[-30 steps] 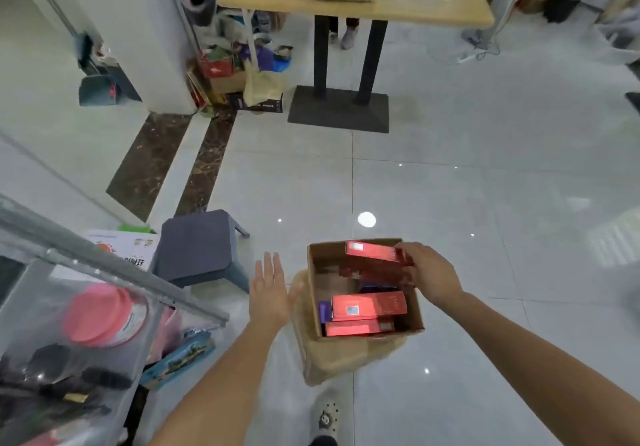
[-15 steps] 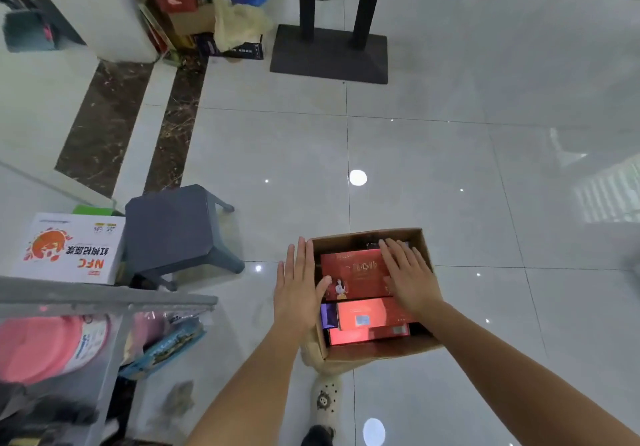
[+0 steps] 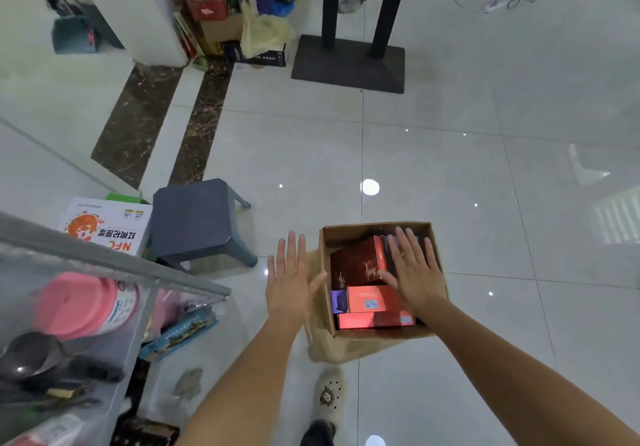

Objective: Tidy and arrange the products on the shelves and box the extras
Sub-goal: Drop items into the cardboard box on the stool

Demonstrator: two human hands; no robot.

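While right hand (image 3: 414,281) presses maroon box (image 3: 356,265), fingers (image 3: 403,246) flat, left hand (image 3: 292,284) splayed (beside carton (image 3: 360,236)).

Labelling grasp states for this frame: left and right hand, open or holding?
Left hand: open, fingers straight, beside the cardboard box, holding nothing.
Right hand: open, fingers flat on the dark red carton in the box.

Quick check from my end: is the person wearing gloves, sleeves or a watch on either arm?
No. The left hand and right hand are bare: no gloves, rings or watch visible. Both forearms are uncovered, no sleeve in frame.
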